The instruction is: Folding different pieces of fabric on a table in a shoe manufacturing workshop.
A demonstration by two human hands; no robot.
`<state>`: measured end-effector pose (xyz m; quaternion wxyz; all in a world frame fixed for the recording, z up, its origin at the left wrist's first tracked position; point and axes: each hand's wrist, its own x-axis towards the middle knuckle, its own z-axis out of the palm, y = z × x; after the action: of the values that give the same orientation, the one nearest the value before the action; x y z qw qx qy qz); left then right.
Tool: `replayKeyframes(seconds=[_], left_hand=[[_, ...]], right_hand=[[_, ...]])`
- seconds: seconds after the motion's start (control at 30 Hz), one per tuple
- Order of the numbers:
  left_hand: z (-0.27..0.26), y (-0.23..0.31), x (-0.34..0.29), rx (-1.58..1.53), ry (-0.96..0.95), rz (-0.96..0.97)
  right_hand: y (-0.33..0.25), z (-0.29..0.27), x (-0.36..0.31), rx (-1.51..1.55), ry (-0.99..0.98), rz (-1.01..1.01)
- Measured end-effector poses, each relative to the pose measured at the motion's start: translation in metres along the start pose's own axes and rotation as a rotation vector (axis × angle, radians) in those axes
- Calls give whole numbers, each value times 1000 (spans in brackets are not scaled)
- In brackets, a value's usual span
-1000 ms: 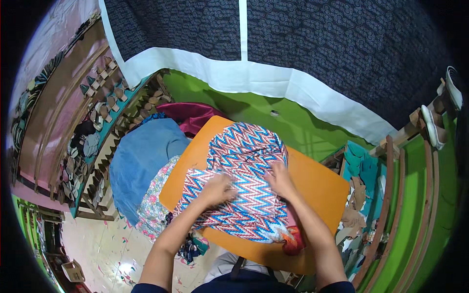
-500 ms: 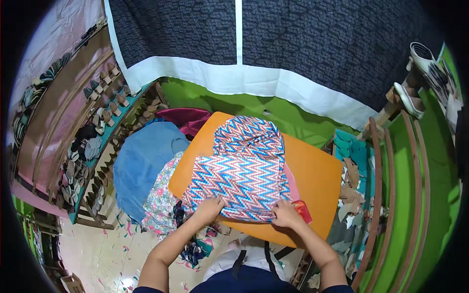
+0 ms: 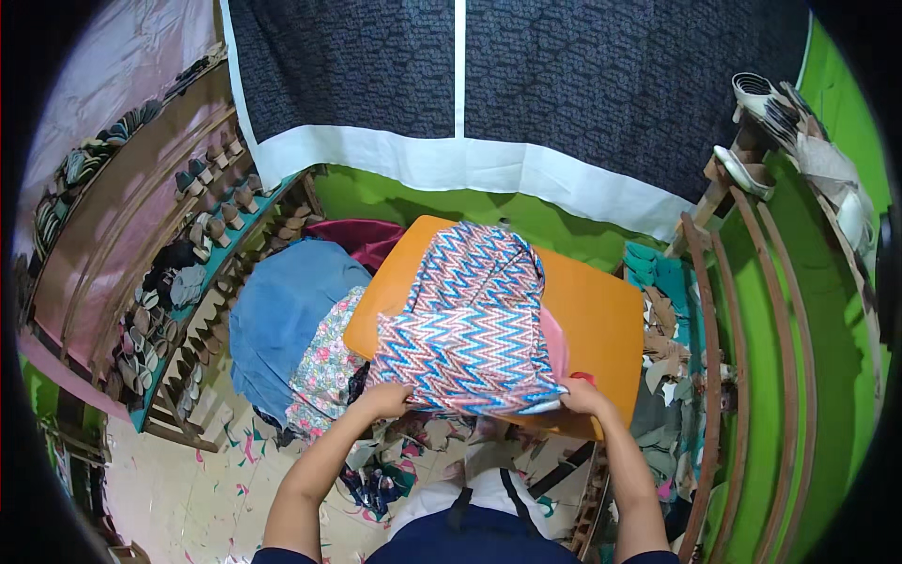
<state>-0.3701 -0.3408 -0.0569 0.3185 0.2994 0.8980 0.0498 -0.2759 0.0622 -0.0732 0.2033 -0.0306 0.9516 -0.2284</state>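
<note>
at the near edge of the orange wooden tabletop [image 3: 611,320], the left hand [image 3: 387,399] and right hand [image 3: 581,395] each pinch a corner of the folded zigzag-striped cloth [image 3: 474,324]; uneven pulling could drag it off crooked onto the littered floor [image 3: 188,489].

The scene is lit evenly and brightly from overhead; only soft, faint shadows are cast beneath the near edge of the orange rectangular tabletop [image 3: 601,310]. No glare is seen on it. Sharp focus is held around the tabletop, while detail is softened further out. Straight lines are bent strongly towards the rim, and the corners are lost to a black circular vignette.
</note>
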Motion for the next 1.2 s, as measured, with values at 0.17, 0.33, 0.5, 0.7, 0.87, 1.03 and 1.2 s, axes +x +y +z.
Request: replayKeyframes(seconds=[0.17,0.33,0.5,0.7,0.87,1.03,1.2], left_hand=[[-14,-7,-12,-156,166,59],[-41,-32,-3,-32,182,176],[-66,-85,46,50,259,203],[-121,-92,131,-13,562,-212],[-166,-91,212,53,816,-96],[-209,-94,265,149,908,-246],[-229,-100,297,170,945,-273]], right_hand=[[-5,-17,-9,181,191,1],[14,-55,-2,201,74,-75],[35,-92,39,275,116,70],[76,-112,127,327,418,15],[104,-140,197,292,572,31],[118,-159,255,425,894,0],[110,-176,294,141,1011,114]])
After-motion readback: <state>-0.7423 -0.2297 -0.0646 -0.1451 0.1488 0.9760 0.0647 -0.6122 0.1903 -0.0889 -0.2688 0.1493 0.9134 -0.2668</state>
